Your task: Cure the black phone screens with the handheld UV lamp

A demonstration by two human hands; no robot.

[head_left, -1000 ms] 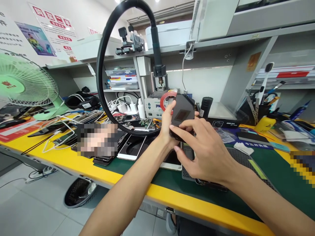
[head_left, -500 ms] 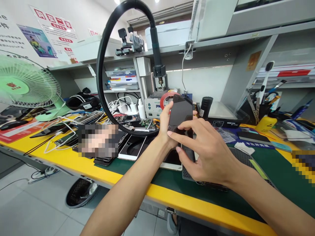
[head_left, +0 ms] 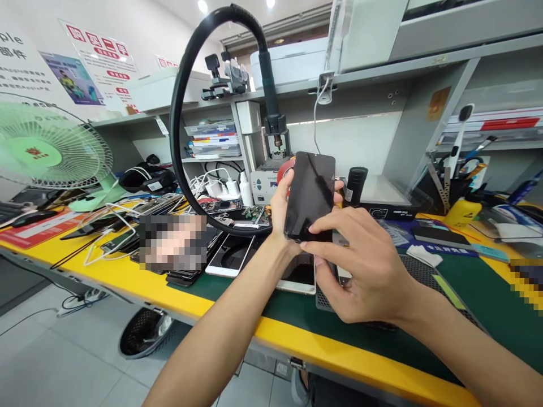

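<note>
Smartphone (head_left: 310, 183), screen dark, clasped in my left hand (head_left: 280, 206), my right hand (head_left: 369, 263) unclenched, fingertips (head_left: 313, 229) at the smartphone's lower end, green mat (head_left: 487, 302) beneath.

Phone (head_left: 311, 195) scrn glossy blk glass, hose (head_left: 175, 107) matt blk rubber-look, fan (head_left: 36, 152) grn plastic.

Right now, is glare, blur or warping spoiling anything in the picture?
In the head view, pale reflections streak the dark phone screen; the left hand and right hand look fairly sharp; the green fan's blades are smeared; the outer edges look stretched, wide-angle style; blocky mosaic patches hide detail at left and far right; ceiling lights are blown out.
</note>
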